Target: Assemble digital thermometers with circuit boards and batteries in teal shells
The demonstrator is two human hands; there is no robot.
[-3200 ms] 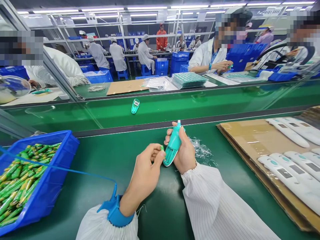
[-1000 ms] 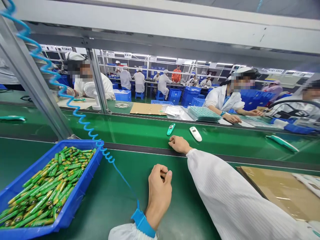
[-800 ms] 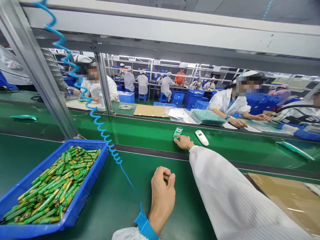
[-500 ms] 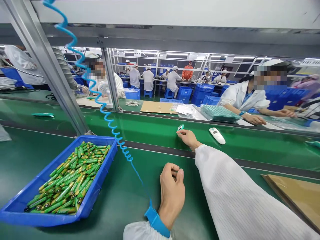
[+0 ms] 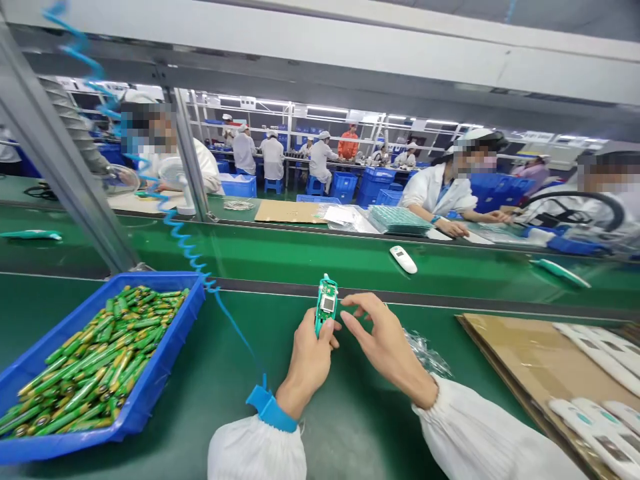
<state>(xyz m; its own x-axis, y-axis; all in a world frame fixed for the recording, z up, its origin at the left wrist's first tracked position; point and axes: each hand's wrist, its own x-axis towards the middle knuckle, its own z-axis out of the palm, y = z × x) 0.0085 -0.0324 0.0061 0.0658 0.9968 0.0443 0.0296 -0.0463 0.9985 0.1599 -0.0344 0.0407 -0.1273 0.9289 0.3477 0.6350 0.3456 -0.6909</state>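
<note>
The left hand (image 5: 309,363) grips a green circuit board (image 5: 326,305) upright between thumb and fingers; the right hand (image 5: 387,347) hangs open just beside it, holding nothing. A blue tray (image 5: 160,373) of green batteries (image 5: 95,357) sits left of the hands on the green desk (image 5: 240,427).

Left hand (image 5: 306,357) holding green circuit board (image 5: 327,305), right hand (image 5: 384,341) beside, blue battery tray (image 5: 163,373)

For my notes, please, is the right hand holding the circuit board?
No, the left hand grips the circuit board; the right hand is open beside it.
</note>
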